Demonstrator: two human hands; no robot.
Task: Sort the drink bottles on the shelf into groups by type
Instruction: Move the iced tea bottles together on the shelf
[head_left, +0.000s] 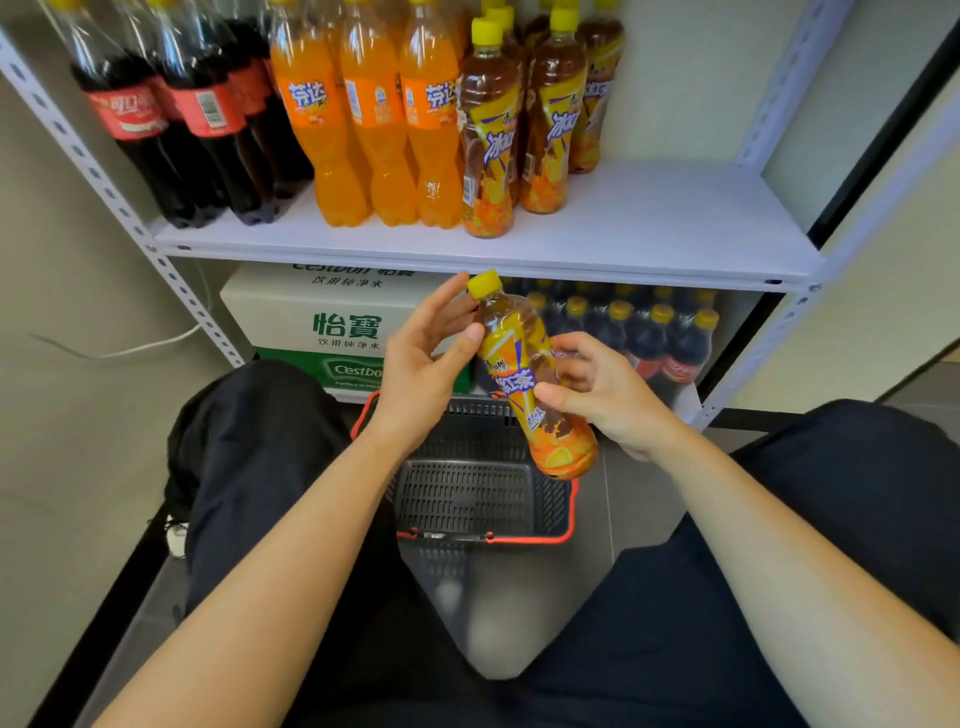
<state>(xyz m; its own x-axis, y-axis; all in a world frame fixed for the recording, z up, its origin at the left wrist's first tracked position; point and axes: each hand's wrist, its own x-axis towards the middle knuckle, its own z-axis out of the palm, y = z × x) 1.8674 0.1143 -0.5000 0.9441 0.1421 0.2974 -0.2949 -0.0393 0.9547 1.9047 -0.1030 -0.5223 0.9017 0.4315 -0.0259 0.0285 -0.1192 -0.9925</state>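
White metal shelving stands against a pale wall. Its upper board (649, 218) carries three groups of upright bottles, left to right: cola bottles (171, 130) with red labels, orange soda bottles (363, 130), and an iced tea group (491, 156) with yellow caps. The groups stand just beside one another. The right part of the board is bare.

Below the board, a white and green water carton (332, 322) sits on the left. A wrapped pack of small cola bottles (649, 332) sits on the right. A white cable (150, 345) runs along the floor to the left of the frame.

One iced tea bottle (524, 374) is off the shelf. It is held in the air in front of the lower level, above a black basket (478, 499) with a red rim. The bottle tilts, with its yellow cap (484, 283) up and to the left and its base down and to the right.

The left hand (421, 364) holds the upper part of the bottle. Its thumb presses on the shoulder, and its fingers reach, only slightly bent, behind the neck.

The right hand (608, 395) grips the middle of the bottle. Its thumb lies across the label, and its fingers curl round the far side.

The basket rests on the floor between the person's knees. Nothing can be seen inside it.
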